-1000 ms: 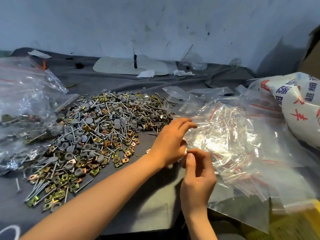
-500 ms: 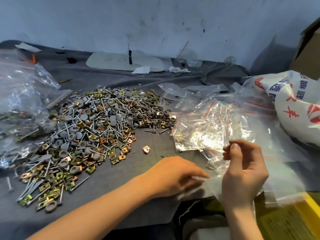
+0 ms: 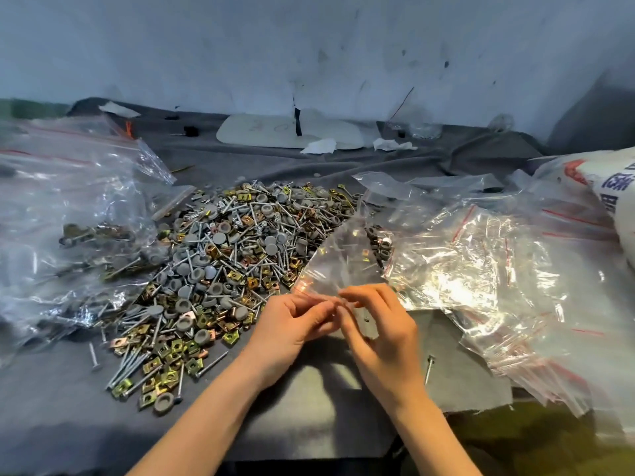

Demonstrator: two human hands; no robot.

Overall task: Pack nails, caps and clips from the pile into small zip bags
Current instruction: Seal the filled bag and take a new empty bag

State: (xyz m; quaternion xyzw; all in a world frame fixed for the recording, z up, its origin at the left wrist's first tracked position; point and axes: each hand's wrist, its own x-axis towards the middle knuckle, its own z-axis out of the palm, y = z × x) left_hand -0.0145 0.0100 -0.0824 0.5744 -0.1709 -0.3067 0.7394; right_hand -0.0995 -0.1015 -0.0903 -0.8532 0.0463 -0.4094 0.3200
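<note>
Together, the left hand [image 3: 292, 324] and right hand [image 3: 374, 324] pinch a small clear zip bag [image 3: 340, 266] by its near edge. It stands up beside the grey-and-brass hardware pile [image 3: 220, 269].

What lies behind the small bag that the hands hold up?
Through the clear bag, the right edge of the pile shows dimly, with one clip. Glare hides the rest. The left hand and right hand pinch its lower edge.

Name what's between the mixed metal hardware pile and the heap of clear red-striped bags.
Head view: one small clear zip bag, pinched by left hand and right hand.
</note>
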